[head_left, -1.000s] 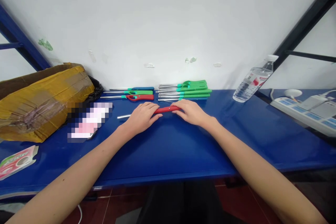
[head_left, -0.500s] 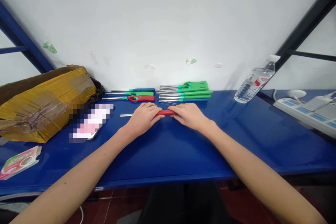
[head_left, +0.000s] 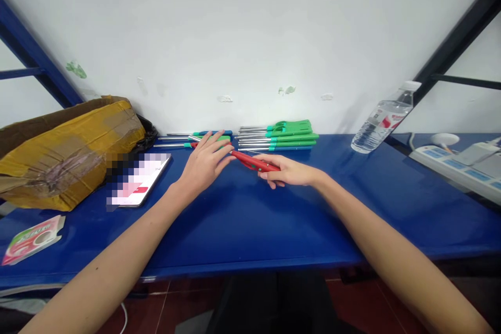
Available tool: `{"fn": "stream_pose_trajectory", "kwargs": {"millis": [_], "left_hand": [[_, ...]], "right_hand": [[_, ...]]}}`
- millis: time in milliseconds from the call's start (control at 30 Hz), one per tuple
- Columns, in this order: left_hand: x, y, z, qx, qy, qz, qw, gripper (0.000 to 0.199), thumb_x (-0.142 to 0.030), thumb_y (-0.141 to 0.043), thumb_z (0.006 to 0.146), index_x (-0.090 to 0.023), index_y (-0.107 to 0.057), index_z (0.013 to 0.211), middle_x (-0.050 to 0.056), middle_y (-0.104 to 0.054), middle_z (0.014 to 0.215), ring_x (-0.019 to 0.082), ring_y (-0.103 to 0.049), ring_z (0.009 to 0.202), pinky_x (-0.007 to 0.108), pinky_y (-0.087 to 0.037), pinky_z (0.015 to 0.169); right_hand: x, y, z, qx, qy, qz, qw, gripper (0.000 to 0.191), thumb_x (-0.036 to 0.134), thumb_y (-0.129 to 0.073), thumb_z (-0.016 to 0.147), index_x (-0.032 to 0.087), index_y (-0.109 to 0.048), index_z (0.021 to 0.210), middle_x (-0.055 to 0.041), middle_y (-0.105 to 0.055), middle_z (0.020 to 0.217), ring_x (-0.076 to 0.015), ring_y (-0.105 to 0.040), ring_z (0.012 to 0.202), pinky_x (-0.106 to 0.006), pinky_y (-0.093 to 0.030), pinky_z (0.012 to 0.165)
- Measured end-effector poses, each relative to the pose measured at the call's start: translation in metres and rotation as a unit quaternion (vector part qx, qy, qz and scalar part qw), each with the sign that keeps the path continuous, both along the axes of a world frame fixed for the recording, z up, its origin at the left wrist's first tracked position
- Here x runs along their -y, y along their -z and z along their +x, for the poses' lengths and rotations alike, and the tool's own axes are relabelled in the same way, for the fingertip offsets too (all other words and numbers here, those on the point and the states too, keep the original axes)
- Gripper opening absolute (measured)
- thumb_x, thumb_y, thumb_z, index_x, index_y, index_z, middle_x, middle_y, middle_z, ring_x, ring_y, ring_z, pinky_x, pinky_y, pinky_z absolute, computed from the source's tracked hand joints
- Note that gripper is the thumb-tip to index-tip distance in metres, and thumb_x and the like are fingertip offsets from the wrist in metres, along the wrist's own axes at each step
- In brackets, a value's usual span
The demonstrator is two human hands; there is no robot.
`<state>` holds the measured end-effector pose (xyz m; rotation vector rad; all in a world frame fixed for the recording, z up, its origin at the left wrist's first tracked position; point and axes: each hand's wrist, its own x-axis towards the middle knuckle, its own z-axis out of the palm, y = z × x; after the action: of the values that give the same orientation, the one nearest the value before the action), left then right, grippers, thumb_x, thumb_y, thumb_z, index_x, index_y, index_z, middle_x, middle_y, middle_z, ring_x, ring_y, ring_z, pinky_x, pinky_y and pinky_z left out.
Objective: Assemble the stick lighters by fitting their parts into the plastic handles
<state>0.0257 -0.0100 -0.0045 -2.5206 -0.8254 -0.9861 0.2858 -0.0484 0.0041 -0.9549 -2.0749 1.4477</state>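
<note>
A red long-necked lighter (head_left: 256,162) is held at its handle by my right hand (head_left: 284,169), its fingers closed round the end. My left hand (head_left: 206,160) lies over the lighter's metal tube with the fingers stretched and slightly apart. The lighter slants, its tube pointing to the upper left. Behind my left hand lie a blue lighter (head_left: 224,132) and others with green and red handles, partly covered by the fingers. A stack of lighters with green and blue handles (head_left: 295,137) lies just right of them, against the wall.
On the blue table (head_left: 250,235), a taped yellow box (head_left: 70,154), a phone (head_left: 135,195) and a printed card (head_left: 34,240) are at the left. A tilted water bottle (head_left: 381,124) and a power strip (head_left: 450,164) are at the right.
The red lighter has turned from level to slanted, its tube end raised. My left hand's fingers have spread and moved up; my right hand has turned and shifted slightly right and down.
</note>
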Motion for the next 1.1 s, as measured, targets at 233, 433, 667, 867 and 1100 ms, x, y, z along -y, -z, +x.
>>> {"fn": "stream_pose_trajectory", "kwargs": {"millis": [233,433,667,867,1100], "left_hand": [[0.013,-0.004,0.011,0.265,-0.035,-0.033,0.963,0.014,-0.029,-0.056,0.090,-0.018,-0.064,0.094,0.011,-0.066,0.118,0.026,-0.060,0.115,0.043,-0.045,0.101],[0.003,0.001,0.018,0.497,-0.067,-0.369,0.783,0.026,-0.042,-0.053,0.088,-0.017,-0.060,0.083,0.005,-0.068,0.083,0.017,-0.064,0.069,0.028,-0.049,0.064],[0.010,-0.009,0.022,0.518,0.142,-0.509,0.673,0.029,-0.045,-0.064,0.085,-0.018,-0.064,0.095,0.007,-0.067,0.110,0.020,-0.065,0.096,0.026,-0.049,0.072],[0.010,-0.001,0.023,0.513,0.123,-0.558,0.640,0.034,-0.046,-0.075,0.076,-0.014,-0.067,0.085,0.008,-0.070,0.097,0.020,-0.063,0.095,0.028,-0.048,0.077],[0.008,0.001,0.021,0.489,0.162,-0.599,0.613,0.033,-0.045,-0.075,0.078,-0.015,-0.069,0.091,0.009,-0.069,0.104,0.021,-0.062,0.101,0.032,-0.048,0.085]], "right_hand": [[0.006,0.001,-0.015,-0.136,0.074,-0.176,0.972,0.034,0.027,-0.062,0.085,0.023,-0.051,0.117,-0.0003,-0.059,0.089,-0.0017,-0.038,0.044,-0.016,-0.023,0.036],[0.008,0.008,-0.025,-0.207,0.049,-0.208,0.955,0.031,0.025,-0.063,0.084,0.022,-0.053,0.113,-0.0003,-0.061,0.089,-0.0016,-0.037,0.043,-0.016,-0.022,0.035],[0.008,0.011,-0.027,-0.222,0.029,-0.227,0.948,0.027,0.025,-0.062,0.084,0.022,-0.053,0.109,0.0007,-0.059,0.088,-0.0015,-0.038,0.044,-0.015,-0.025,0.036],[0.007,0.014,-0.026,-0.227,0.013,-0.233,0.946,0.029,0.026,-0.062,0.084,0.022,-0.053,0.111,0.0004,-0.059,0.088,-0.0017,-0.038,0.044,-0.015,-0.025,0.036],[0.004,0.015,-0.023,-0.238,0.004,-0.251,0.938,0.032,0.025,-0.062,0.085,0.022,-0.053,0.115,-0.0003,-0.059,0.088,-0.0017,-0.038,0.044,-0.014,-0.026,0.035]]}}
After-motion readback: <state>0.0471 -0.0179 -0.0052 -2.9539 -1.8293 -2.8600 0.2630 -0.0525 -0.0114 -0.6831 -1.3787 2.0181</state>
